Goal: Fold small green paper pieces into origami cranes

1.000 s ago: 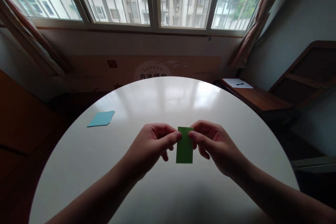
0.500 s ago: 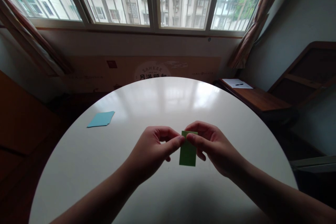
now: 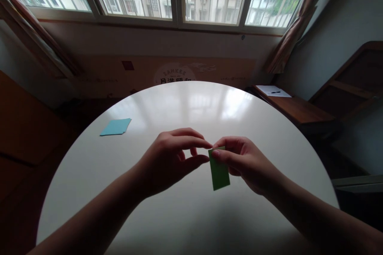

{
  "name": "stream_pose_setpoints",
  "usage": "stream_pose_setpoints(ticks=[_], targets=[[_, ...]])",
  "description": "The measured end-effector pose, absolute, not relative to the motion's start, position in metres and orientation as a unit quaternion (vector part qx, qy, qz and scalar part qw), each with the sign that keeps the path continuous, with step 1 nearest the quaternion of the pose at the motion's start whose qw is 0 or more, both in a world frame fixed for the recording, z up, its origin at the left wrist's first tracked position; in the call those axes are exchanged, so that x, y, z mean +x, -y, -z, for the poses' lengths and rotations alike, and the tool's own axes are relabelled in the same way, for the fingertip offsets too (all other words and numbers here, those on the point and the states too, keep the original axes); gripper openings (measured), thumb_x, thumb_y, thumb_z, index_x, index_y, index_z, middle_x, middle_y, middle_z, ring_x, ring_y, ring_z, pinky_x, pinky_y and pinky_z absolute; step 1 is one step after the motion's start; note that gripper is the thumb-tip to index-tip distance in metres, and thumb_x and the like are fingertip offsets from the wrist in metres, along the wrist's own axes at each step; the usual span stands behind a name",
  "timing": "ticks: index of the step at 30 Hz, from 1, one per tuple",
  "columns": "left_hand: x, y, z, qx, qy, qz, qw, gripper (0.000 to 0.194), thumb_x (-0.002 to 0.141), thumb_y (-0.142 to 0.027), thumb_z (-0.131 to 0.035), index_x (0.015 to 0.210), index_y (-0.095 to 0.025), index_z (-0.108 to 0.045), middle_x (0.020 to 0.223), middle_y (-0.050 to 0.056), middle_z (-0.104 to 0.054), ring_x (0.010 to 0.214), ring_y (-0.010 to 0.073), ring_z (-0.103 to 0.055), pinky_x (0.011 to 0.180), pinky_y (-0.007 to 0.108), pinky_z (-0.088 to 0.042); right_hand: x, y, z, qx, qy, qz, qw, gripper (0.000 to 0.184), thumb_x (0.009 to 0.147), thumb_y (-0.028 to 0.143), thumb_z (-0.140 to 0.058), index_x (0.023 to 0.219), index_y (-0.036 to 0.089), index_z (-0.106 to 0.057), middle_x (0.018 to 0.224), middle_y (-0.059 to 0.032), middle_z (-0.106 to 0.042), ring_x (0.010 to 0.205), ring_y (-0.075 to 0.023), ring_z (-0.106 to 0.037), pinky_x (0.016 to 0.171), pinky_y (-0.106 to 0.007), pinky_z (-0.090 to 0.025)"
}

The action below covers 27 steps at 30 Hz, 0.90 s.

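Observation:
A small green rectangle of folded-looking paper (image 3: 220, 172) hangs slightly tilted above the white round table. My right hand (image 3: 243, 157) pinches it near its top edge, thumb in front and fingers behind. Just left of the paper is my left hand (image 3: 172, 159), its thumb and fingers apart, with the tips close to the paper's upper left corner. I cannot tell whether those tips touch it. On the table's left side lies a small stack of light blue paper sheets (image 3: 116, 126), away from both hands.
The white round table (image 3: 167, 223) fills the lower view. Beyond its right edge stands a low wooden table (image 3: 305, 109) bearing a white sheet (image 3: 272, 91) and a dark pen (image 3: 275, 92). A printed box (image 3: 209, 67) rests below the barred window.
My left thumb and fingers have come apart and let go of the green paper. The paper now tilts in my right hand alone. The view has shifted slightly.

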State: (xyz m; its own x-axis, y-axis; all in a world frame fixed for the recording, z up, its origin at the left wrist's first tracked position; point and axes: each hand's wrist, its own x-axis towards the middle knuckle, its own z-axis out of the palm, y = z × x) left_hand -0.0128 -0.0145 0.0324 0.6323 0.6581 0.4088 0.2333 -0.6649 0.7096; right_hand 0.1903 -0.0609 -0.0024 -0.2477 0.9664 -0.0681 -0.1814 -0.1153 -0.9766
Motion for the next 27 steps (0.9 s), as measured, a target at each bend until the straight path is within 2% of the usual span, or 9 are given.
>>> stream_pose_setpoints(ticks=[9, 14, 21, 27], targets=[[-0.0138, 0.0154, -0.0354, 0.845, -0.257, -0.357, 0.304, 0.012, 0.080, -0.020, -0.073, 0.089, -0.023, -0.080, 0.090, 0.007, -0.073, 0.064, 0.0141, -0.065, 0.051, 0.021, -0.050, 0.1904, 0.0602, 0.0047, -0.407, 0.483, -0.629, 0.453, 0.018, 0.077, 0.034, -0.079, 0.081, 0.017, -0.074, 0.062, 0.0024, -0.057, 0.048, -0.0059, -0.040, 0.046, -0.021, -0.028], [-0.0134, 0.0177, -0.0381, 0.839, -0.280, -0.344, 0.315, 0.013, 0.078, -0.018, -0.073, 0.088, -0.024, -0.080, 0.089, 0.007, -0.074, 0.064, 0.0148, -0.065, 0.052, 0.022, -0.050, 0.1908, 0.0606, 0.0038, -0.406, 0.486, -0.628, 0.452, 0.016, 0.078, 0.032, -0.078, 0.082, 0.017, -0.075, 0.061, 0.0028, -0.056, 0.047, -0.0046, -0.035, 0.044, -0.020, -0.024], [-0.0142, 0.0140, -0.0372, 0.857, -0.246, -0.325, 0.315, 0.011, 0.082, -0.020, -0.071, 0.089, -0.023, -0.079, 0.089, 0.007, -0.073, 0.066, 0.0147, -0.066, 0.052, 0.021, -0.052, 0.1920, 0.0596, 0.0050, -0.402, 0.491, -0.626, 0.453, 0.017, 0.077, 0.032, -0.079, 0.084, 0.017, -0.075, 0.061, 0.0023, -0.056, 0.047, -0.0051, -0.036, 0.043, -0.019, -0.026], [-0.0121, 0.0161, -0.0323, 0.835, -0.267, -0.359, 0.319, 0.006, 0.079, -0.021, -0.075, 0.084, -0.017, -0.076, 0.085, 0.006, -0.071, 0.064, 0.0121, -0.064, 0.049, 0.018, -0.050, 0.1904, 0.0604, 0.0039, -0.402, 0.499, -0.609, 0.469, 0.013, 0.079, 0.029, -0.078, 0.083, 0.016, -0.076, 0.061, 0.0024, -0.057, 0.047, -0.0043, -0.034, 0.043, -0.019, -0.027]])
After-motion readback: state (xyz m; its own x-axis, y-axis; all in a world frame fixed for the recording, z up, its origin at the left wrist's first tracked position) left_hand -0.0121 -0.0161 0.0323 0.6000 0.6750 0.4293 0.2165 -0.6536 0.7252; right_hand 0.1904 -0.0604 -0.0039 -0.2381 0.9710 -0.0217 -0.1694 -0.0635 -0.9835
